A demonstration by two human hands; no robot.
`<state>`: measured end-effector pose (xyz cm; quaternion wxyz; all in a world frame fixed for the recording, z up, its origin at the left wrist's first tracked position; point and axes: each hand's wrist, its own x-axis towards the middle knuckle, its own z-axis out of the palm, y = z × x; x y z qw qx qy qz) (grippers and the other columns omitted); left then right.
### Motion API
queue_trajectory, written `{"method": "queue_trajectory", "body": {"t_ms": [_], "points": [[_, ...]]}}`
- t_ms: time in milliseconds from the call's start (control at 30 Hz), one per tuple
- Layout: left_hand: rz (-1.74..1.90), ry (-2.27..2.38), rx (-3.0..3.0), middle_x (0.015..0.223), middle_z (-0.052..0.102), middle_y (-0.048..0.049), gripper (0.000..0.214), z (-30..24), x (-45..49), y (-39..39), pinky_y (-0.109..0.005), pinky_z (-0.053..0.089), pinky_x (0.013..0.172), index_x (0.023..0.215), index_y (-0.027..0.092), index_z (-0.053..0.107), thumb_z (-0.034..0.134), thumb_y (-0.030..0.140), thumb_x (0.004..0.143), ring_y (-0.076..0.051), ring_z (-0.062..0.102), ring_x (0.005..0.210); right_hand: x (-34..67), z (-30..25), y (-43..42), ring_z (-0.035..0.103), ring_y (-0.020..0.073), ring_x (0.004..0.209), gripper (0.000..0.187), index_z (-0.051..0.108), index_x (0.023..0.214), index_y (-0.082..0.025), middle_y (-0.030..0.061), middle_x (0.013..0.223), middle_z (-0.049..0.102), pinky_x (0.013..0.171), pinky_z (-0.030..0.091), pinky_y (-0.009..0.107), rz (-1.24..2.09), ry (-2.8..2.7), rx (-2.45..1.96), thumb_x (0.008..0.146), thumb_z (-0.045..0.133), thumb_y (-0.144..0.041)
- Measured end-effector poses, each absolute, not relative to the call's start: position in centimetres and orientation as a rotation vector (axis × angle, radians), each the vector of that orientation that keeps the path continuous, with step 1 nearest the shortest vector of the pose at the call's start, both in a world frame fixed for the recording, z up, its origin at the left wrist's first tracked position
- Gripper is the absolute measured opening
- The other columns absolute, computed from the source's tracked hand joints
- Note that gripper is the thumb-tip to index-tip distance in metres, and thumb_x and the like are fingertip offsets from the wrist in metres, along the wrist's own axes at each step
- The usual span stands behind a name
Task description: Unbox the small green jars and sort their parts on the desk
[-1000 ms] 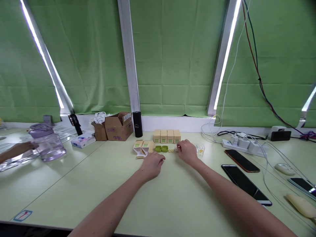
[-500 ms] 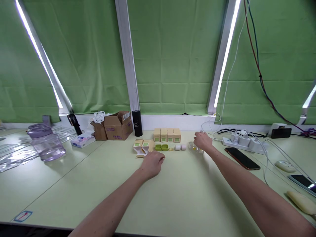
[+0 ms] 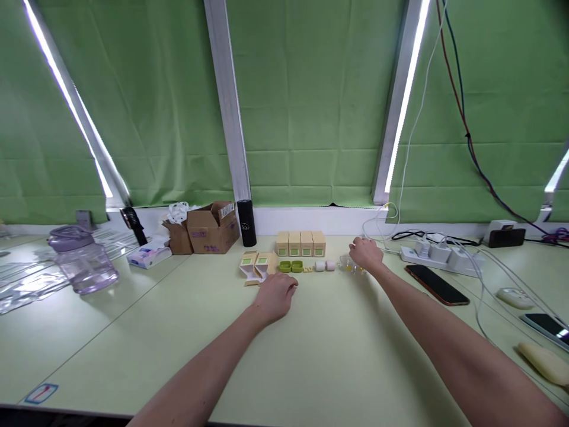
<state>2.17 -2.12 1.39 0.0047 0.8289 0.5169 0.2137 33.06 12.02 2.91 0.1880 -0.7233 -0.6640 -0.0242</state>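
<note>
My left hand [image 3: 276,293] rests on the table with loosely bent fingers and nothing visible in it. Just beyond it stand two open small cardboard boxes [image 3: 255,265] with green labels. My right hand [image 3: 367,254] is lowered over a group of small clear containers [image 3: 348,263] with yellowish bits. Its fingers are bent together, and their tips are partly hidden. Between the hands lie two small green trays [image 3: 291,266], small yellowish pieces [image 3: 307,269] and two whitish-pink rolls [image 3: 325,265]. Behind these, several closed tan boxes [image 3: 301,244] form a row.
At the back left are a brown carton [image 3: 212,228] and a black cylinder [image 3: 246,223]. A purple-lidded jug [image 3: 84,261] and a tissue pack [image 3: 149,254] stand further left. On the right lie a phone [image 3: 437,284], a power strip [image 3: 442,260], white cables and a mouse [image 3: 514,298].
The right hand has barely shifted, and slightly more of the clear containers shows beside it. The left hand stays in place.
</note>
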Motion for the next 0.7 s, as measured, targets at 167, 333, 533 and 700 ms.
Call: {"method": "queue_trajectory", "body": {"t_ms": [167, 333, 533, 700], "points": [[0.654, 1.612, 2.591, 0.1, 0.076, -0.008, 0.024, 1.4, 2.2, -2.1, -0.039, 0.05, 0.086, 0.1, 0.021, 0.075, 0.051, 0.018, 0.095, -0.026, 0.067, 0.099, 29.6, 3.9, 12.3, 0.046, 0.0318, 0.128, 0.038, 0.059, 0.137, -0.022, 0.0162, 0.132, 0.062, 0.098, 0.043, 0.041, -0.199, -2.076, -1.812, 0.101, 0.045, -0.026], [0.666, 1.618, 2.601, 0.101, 0.076, -0.0084, 0.024, 1.4, 2.1, -2.0, -0.039, 0.051, 0.086, 0.102, 0.021, 0.075, 0.051, 0.018, 0.095, -0.026, 0.067, 0.099, 25.9, 3.7, 12.9, 0.038, 0.0333, 0.135, 0.05, 0.051, 0.145, -0.028, 0.0161, 0.14, 0.053, 0.101, 0.04, 0.042, -0.259, -2.187, -1.708, 0.096, 0.055, -0.022], [0.7, 1.584, 2.615, 0.1, 0.076, -0.0088, 0.024, 1.2, 2.1, -2.0, -0.04, 0.051, 0.087, 0.103, 0.02, 0.075, 0.052, 0.02, 0.096, -0.026, 0.067, 0.098, 24.8, 3.0, 13.3, 0.036, 0.0349, 0.138, 0.037, 0.06, 0.13, -0.02, 0.018, 0.135, 0.057, 0.096, 0.042, 0.04, -0.22, -2.234, -1.707, 0.092, 0.056, -0.019], [0.698, 1.557, 2.634, 0.098, 0.076, -0.0094, 0.026, 1.3, 2.7, -2.2, -0.041, 0.051, 0.086, 0.102, 0.02, 0.075, 0.05, 0.019, 0.095, -0.026, 0.066, 0.096, 25.0, 3.1, 13.3, 0.05, 0.0291, 0.126, 0.037, 0.057, 0.125, -0.019, 0.0139, 0.122, 0.067, 0.092, 0.043, 0.036, -0.152, -2.242, -1.694, 0.089, 0.059, -0.012]]}}
